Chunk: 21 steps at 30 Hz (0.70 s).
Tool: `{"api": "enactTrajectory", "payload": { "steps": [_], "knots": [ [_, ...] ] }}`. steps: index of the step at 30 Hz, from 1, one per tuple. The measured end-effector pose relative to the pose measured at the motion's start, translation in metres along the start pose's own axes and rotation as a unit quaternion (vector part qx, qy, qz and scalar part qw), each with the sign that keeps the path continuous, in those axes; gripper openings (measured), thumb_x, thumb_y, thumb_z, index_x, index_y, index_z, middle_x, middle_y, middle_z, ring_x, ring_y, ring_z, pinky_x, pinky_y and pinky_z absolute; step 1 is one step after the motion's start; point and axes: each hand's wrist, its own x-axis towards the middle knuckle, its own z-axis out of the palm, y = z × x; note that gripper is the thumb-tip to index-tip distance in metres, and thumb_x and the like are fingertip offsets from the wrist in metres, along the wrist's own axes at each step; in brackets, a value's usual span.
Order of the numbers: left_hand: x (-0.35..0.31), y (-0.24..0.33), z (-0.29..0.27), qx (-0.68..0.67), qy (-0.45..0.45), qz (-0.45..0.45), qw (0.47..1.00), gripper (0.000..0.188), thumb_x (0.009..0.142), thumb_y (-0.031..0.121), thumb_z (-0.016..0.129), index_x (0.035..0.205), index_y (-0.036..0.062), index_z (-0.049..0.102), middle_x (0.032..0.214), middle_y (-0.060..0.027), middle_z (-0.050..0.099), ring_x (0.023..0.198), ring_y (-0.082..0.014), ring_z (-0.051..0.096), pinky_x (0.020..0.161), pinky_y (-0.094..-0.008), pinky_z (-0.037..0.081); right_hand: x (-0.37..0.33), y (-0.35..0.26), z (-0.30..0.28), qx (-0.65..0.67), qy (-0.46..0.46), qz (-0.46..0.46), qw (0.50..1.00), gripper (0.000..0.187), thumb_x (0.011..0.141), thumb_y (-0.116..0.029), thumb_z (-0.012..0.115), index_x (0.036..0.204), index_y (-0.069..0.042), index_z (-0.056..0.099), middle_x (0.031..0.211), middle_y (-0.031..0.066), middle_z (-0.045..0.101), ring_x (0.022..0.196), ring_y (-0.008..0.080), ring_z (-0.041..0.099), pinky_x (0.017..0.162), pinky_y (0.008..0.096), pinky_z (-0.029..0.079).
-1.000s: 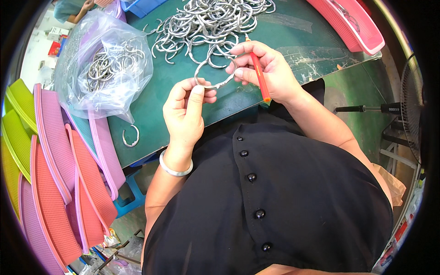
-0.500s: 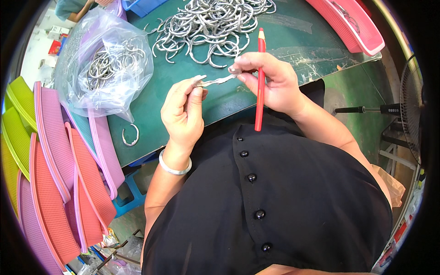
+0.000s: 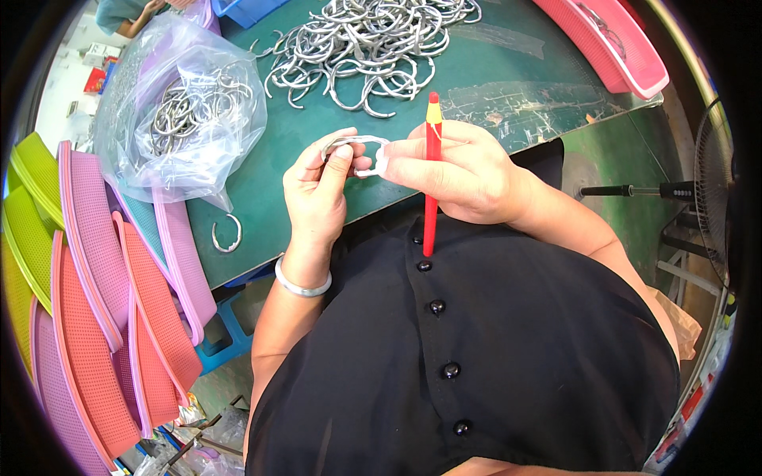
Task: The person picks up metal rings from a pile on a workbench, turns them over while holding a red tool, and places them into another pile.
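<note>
Above the table's near edge, my left hand (image 3: 317, 170) pinches a silver open bangle (image 3: 367, 140) between thumb and fingers. My right hand (image 3: 468, 170) grips the bangle's other side with its fingertips. A red wax pencil (image 3: 432, 151) with a yellow band below its tip is tucked among the right fingers, standing tip away from me. Beyond both hands lies a heap of similar silver bangles (image 3: 357, 47) on the green table (image 3: 270, 182). One more open bangle (image 3: 228, 235) rests alone near the table's left corner.
A clear plastic bag (image 3: 226, 143) holding several bangles sits at the left. Pink, purple and green baskets (image 3: 95, 341) are stacked beside the table. At the far right stands a pink basket (image 3: 607, 47), with a fan (image 3: 710, 190) beyond the edge. Another person's arm (image 3: 143, 17) shows top left.
The bangle has turned from nearly edge-on to show its open loop. My right hand has rotated and come nearer to me, carrying the red pencil leftward and down.
</note>
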Motion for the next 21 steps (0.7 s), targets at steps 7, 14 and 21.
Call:
{"api": "enactTrajectory", "payload": {
  "steps": [7, 14, 21],
  "knots": [
    [0.006, 0.009, -0.011, -0.191, -0.052, -0.08, 0.977, 0.024, 0.09, 0.01, 0.046, 0.108, -0.0037, 0.054, 0.087, -0.0119, 0.061, 0.07, -0.0177, 0.061, 0.063, -0.0273, 0.05, -0.006, 0.005, -0.002, -0.043, -0.06, -0.049, 0.996, 0.027, 0.066, -0.001, 0.063, 0.092, 0.002, 0.059, 0.092, 0.0158, 0.06, 0.069, 0.0258, 0.058, 0.059, 0.0308, 0.049],
    [0.005, 0.015, -0.013, -0.142, -0.03, -0.08, 0.986, 0.023, 0.087, 0.006, 0.05, 0.107, -0.0036, 0.054, 0.086, -0.0113, 0.061, 0.07, -0.0158, 0.059, 0.062, -0.0266, 0.049, -0.017, 0.012, 0.003, -0.044, -0.039, -0.006, 0.998, 0.025, 0.067, -0.003, 0.063, 0.092, -0.005, 0.061, 0.086, 0.0093, 0.06, 0.074, 0.0236, 0.059, 0.063, 0.0298, 0.05],
    [0.003, 0.016, -0.01, -0.114, -0.02, -0.071, 0.991, 0.023, 0.086, 0.004, 0.052, 0.108, -0.0021, 0.054, 0.087, -0.0108, 0.061, 0.069, -0.0146, 0.058, 0.063, -0.0257, 0.048, -0.026, 0.02, 0.005, 0.085, 0.006, 0.115, 0.99, 0.033, 0.065, 0.011, 0.058, 0.094, -0.003, 0.061, 0.083, 0.0107, 0.062, 0.072, 0.0246, 0.06, 0.063, 0.031, 0.048]
  ]
}}
